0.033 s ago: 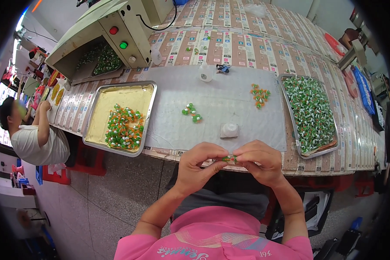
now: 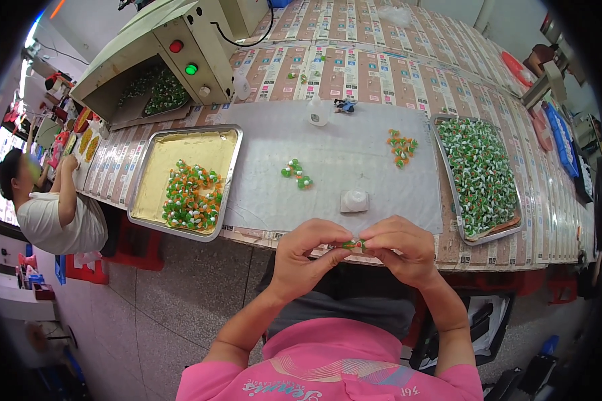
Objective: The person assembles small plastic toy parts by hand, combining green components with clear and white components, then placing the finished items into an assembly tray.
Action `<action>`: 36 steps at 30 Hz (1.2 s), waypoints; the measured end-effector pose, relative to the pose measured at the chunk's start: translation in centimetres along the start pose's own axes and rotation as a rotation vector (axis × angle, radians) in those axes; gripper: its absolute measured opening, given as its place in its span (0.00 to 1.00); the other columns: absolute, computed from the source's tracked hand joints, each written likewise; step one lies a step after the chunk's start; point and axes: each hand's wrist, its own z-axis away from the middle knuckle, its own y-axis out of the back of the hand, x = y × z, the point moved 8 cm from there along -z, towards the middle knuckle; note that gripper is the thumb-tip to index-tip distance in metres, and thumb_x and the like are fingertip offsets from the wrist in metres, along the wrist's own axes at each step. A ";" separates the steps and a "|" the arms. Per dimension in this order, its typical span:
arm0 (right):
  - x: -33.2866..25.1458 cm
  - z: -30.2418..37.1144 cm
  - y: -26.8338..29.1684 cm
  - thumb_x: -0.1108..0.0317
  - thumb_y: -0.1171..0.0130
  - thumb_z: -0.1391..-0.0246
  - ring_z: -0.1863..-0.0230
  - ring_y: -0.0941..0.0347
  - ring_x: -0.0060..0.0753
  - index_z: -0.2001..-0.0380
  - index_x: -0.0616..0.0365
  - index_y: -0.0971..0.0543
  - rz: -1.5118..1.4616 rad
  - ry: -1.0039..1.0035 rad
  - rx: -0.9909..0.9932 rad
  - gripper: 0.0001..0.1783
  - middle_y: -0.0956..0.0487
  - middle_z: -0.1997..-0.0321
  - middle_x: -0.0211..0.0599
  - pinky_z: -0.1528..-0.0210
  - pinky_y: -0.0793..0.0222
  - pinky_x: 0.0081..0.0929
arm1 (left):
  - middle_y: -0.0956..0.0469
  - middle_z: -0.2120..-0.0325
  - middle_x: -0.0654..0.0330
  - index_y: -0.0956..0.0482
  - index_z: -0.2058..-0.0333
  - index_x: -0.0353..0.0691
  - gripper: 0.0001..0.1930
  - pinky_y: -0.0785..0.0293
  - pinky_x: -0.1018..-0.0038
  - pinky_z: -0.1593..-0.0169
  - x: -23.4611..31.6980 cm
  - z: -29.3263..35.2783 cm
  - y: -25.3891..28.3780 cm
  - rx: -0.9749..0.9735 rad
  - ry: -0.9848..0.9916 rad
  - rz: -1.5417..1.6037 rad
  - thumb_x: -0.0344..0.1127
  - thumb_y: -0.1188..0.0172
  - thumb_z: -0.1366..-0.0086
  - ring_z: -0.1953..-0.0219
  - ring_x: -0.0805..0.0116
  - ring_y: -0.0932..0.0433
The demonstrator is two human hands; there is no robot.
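Note:
At the table's near edge, my left hand point(image 2: 309, 257) and my right hand point(image 2: 404, 252) pinch a small green, white and orange piece point(image 2: 356, 245) between them. Fingers and thumbs cover most of it. Just beyond them, a white round-topped container point(image 2: 355, 200) stands on a small square base. Several green-and-white pieces point(image 2: 295, 172) lie left of centre on the white sheet point(image 2: 354, 144). Farther right is a cluster of orange and green pieces point(image 2: 401, 147).
A metal tray point(image 2: 157, 150) at left holds a heap of similar pieces; another tray point(image 2: 452, 194) at right is full. A white bottle point(image 2: 318, 113) stands at the sheet's far side. A beige machine point(image 2: 160, 40) with lit buttons occupies the far left. Someone point(image 2: 57, 210) sits beyond the left tray.

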 end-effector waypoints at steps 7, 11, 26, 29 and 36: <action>0.1 -0.3 -0.4 0.81 0.33 0.56 0.61 0.20 0.38 0.64 0.59 0.18 0.048 -0.047 0.031 0.13 0.17 0.60 0.39 0.60 0.25 0.28 | 0.22 0.61 0.55 0.19 0.61 0.32 0.14 0.25 0.75 0.54 1.4 0.1 1.3 -0.015 -0.050 -0.195 0.15 0.34 0.48 0.57 0.66 0.21; 1.7 0.5 2.8 0.82 0.34 0.54 0.62 0.20 0.34 0.64 0.60 0.18 0.198 -0.078 0.183 0.11 0.17 0.60 0.39 0.60 0.26 0.26 | 0.19 0.65 0.55 0.18 0.63 0.35 0.14 0.25 0.73 0.56 2.8 0.3 4.7 0.134 -0.149 -0.405 0.17 0.33 0.49 0.60 0.64 0.20; 12.1 1.6 11.8 0.81 0.42 0.50 0.53 0.26 0.35 0.53 0.58 0.22 0.566 -0.468 0.320 0.18 0.25 0.50 0.37 0.55 0.29 0.28 | 0.19 0.64 0.55 0.19 0.62 0.34 0.10 0.25 0.68 0.55 3.6 5.5 23.9 0.733 0.050 -1.212 0.25 0.34 0.44 0.61 0.62 0.21; 13.0 1.1 11.1 0.80 0.41 0.50 0.54 0.26 0.39 0.56 0.59 0.22 0.541 -0.472 0.226 0.16 0.25 0.54 0.39 0.57 0.29 0.29 | 0.21 0.62 0.55 0.19 0.60 0.35 0.11 0.27 0.66 0.52 3.7 5.3 23.1 0.722 0.056 -1.246 0.25 0.35 0.44 0.58 0.60 0.24; 13.7 -1.4 7.4 0.74 0.37 0.50 0.59 0.26 0.45 0.61 0.60 0.22 0.644 -0.311 0.113 0.11 0.25 0.61 0.41 0.60 0.29 0.36 | 0.25 0.58 0.53 0.19 0.59 0.36 0.14 0.31 0.62 0.48 5.1 3.8 18.7 0.765 -0.110 -1.373 0.24 0.36 0.45 0.52 0.55 0.28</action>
